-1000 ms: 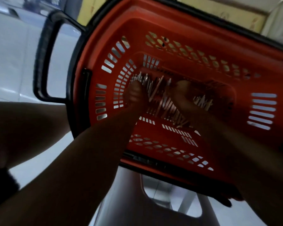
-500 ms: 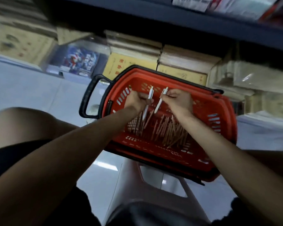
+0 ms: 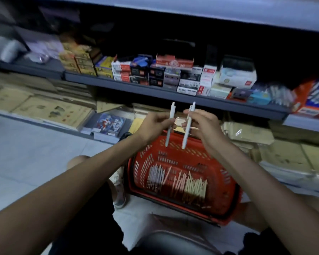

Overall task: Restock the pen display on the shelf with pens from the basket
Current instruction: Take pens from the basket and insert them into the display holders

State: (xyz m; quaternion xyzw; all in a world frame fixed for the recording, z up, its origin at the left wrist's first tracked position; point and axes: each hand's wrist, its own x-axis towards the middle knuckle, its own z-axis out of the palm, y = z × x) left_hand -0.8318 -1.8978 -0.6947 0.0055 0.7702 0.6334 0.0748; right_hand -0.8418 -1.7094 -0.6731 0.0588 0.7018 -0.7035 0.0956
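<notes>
Head view: one white pen [image 3: 168, 138] was pinched in the left hand [image 3: 155, 126] and a second pen [image 3: 185, 138] in the right hand [image 3: 203, 124]. Both had risen clear of the red basket [image 3: 217, 196] within the last half-second and stood upright just below the shelf [image 3: 136, 89]. Placement judged next.

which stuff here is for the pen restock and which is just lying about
Job: left hand, left pen, right hand, right pen, basket pens, red basket, shelf.
Lying about: flat cardboard, colourful packet, shoe.
</notes>
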